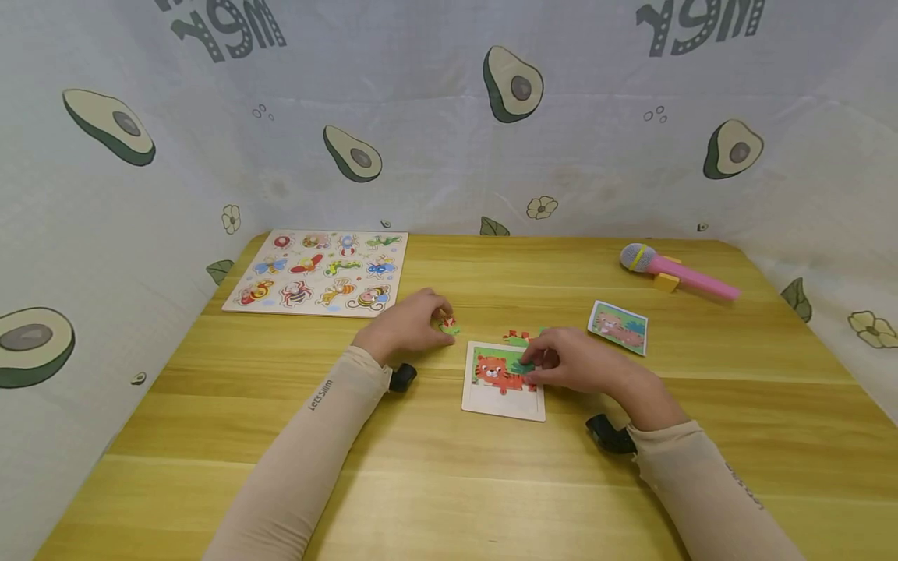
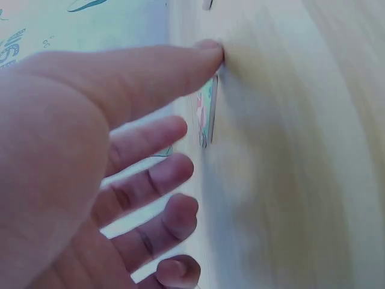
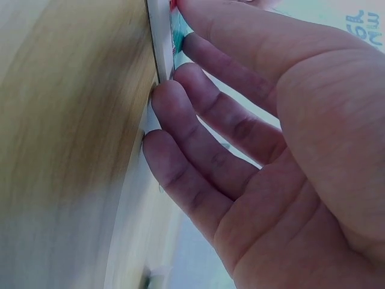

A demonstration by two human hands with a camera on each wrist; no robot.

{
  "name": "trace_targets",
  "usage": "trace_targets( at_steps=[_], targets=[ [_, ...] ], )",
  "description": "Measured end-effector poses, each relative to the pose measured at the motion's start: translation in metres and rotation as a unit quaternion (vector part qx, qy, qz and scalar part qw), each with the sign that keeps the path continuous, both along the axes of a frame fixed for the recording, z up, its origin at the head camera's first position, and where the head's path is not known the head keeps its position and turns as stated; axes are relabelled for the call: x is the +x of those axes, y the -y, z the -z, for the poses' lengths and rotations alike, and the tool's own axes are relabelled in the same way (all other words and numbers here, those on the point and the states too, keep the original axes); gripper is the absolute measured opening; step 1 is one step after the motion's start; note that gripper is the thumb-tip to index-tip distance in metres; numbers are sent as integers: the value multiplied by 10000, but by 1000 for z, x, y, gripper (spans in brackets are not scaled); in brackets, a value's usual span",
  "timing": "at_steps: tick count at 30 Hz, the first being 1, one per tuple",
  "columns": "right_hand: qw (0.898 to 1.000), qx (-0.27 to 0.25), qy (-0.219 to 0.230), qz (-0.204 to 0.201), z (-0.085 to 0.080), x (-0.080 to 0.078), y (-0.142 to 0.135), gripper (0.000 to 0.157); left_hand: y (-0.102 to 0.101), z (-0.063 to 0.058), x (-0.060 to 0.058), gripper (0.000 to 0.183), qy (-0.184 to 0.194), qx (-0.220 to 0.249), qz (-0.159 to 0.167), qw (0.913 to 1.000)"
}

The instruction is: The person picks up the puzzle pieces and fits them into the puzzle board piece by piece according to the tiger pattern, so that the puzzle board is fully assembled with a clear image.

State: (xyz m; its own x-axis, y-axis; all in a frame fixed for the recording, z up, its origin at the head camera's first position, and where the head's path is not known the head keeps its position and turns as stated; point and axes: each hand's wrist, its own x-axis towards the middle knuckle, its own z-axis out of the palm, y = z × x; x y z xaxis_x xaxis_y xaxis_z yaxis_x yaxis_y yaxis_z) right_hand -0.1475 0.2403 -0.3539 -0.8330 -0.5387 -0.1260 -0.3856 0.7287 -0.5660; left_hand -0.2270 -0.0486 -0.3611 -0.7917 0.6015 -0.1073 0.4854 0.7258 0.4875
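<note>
A square white puzzle tray [image 1: 503, 403] lies on the table, its upper part filled with a red tiger picture [image 1: 491, 372]. My right hand [image 1: 578, 360] reaches over its right side, thumb and fingertips on the picture beside a teal patch. In the right wrist view, the relaxed fingers [image 3: 171, 99] lie along the tray's edge. My left hand [image 1: 414, 323] is at a small green-and-red puzzle piece [image 1: 449, 327], thumb and index fingertip on either side of it. The left wrist view shows the fingers [image 2: 171, 171] spread and loosely bent. Another puzzle piece [image 1: 517, 339] lies just behind the tray.
A pegged insect board [image 1: 316, 273] lies at the back left. A tiger picture card [image 1: 619, 327] rests to the right of the right hand. Further back, a pink toy microphone [image 1: 694, 280] leans on a yellow block [image 1: 666, 283]. An avocado-print cloth [image 1: 435, 93] hangs behind the table.
</note>
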Motion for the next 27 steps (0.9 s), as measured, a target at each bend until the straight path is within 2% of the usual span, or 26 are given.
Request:
trace_targets(
  at_steps=[4, 16, 27],
  targets=[
    [10000, 32, 33, 29, -1, 0, 0, 18, 1, 0, -1, 49, 6, -123, -221, 9997],
    [9996, 8, 267, 74, -5, 0, 0, 23, -1, -1, -4, 47, 188, -40, -526, 9984],
    [9993, 31, 329, 152, -5, 2, 0, 25, -1, -3, -1, 42, 219, 69, -496, 9985]
  ],
)
